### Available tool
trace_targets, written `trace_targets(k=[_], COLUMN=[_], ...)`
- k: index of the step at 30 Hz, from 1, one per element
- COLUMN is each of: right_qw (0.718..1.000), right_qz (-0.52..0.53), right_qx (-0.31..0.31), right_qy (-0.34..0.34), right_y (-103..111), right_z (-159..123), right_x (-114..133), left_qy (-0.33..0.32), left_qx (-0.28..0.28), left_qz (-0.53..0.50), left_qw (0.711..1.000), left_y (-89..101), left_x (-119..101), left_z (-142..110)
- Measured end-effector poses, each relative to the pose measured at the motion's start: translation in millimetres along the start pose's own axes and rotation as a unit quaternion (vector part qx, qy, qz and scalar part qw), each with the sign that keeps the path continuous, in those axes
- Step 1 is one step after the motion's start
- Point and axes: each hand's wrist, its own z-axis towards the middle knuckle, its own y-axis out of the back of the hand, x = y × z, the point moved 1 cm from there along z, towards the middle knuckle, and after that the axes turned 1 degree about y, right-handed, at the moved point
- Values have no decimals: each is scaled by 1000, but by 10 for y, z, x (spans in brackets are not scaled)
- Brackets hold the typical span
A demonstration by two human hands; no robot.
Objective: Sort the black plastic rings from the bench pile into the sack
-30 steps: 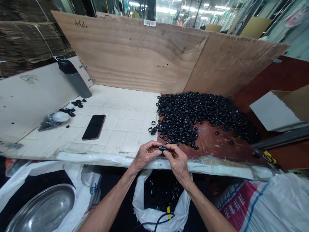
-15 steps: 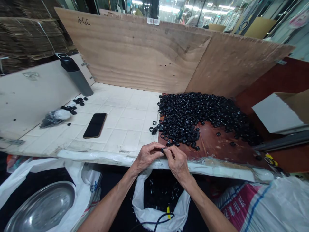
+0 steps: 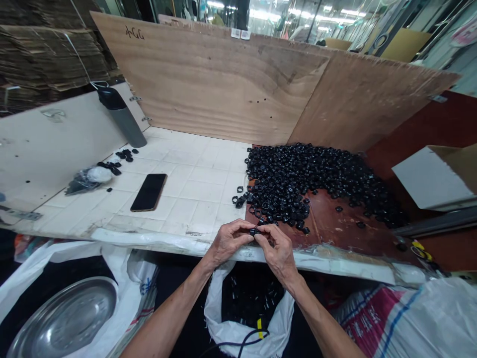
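Note:
A small black ring-like plastic part [image 3: 254,231] is pinched between both hands above the table's front edge. My left hand [image 3: 231,242] grips it from the left with thumb and forefinger. From the right, my right hand [image 3: 276,248] holds the same part in its fingertips. Just beyond the hands spreads a large pile of similar black parts [image 3: 298,174], with a few strays at its left edge. Below my hands hangs an open white sack [image 3: 216,303] with black parts inside. Fine detail of the held part is too small to make out.
A phone [image 3: 149,192] lies on the white tabletop [image 3: 201,174]. Behind it stand a grey bottle [image 3: 128,124] and a plastic bag of parts [image 3: 87,179]. A wooden board [image 3: 223,84] walls the back. A white box [image 3: 434,176] is at right, a metal basin [image 3: 67,318] lower left.
Both hands stay in nearly the same place, and the black part between the fingertips now shows more plainly. The whole view has shifted slightly.

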Motion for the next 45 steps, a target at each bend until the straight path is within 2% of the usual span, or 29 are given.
trace_targets(k=[8,13,20,28,33,37,45], right_qw=[998,996,999,998,999,997,998], right_qz=[60,49,38,54,3,-19,-48], right_qx=[-3,-43,-13,-17,-38,-20,-42], right_qy=[-21,-60,-13,-25,33,73,7], right_y=[-30,-37,10,-56,-40,-19,-81], right_z=[-23,-24,35,9,5,-2,-32], right_x=[-28,-81,38,-10,4,-9,-124], left_qy=[-10,-18,-38,-21,-3,22,-1], left_qx=[1,3,-8,-10,-9,5,8], left_qz=[6,10,27,3,20,19,18], left_qw=[1000,1000,999,1000,1000,1000,1000], left_y=[-13,-28,-27,-24,-2,6,-24], left_x=[5,-18,-62,-31,-48,-69,-19], left_z=[2,10,12,11,25,29,19])
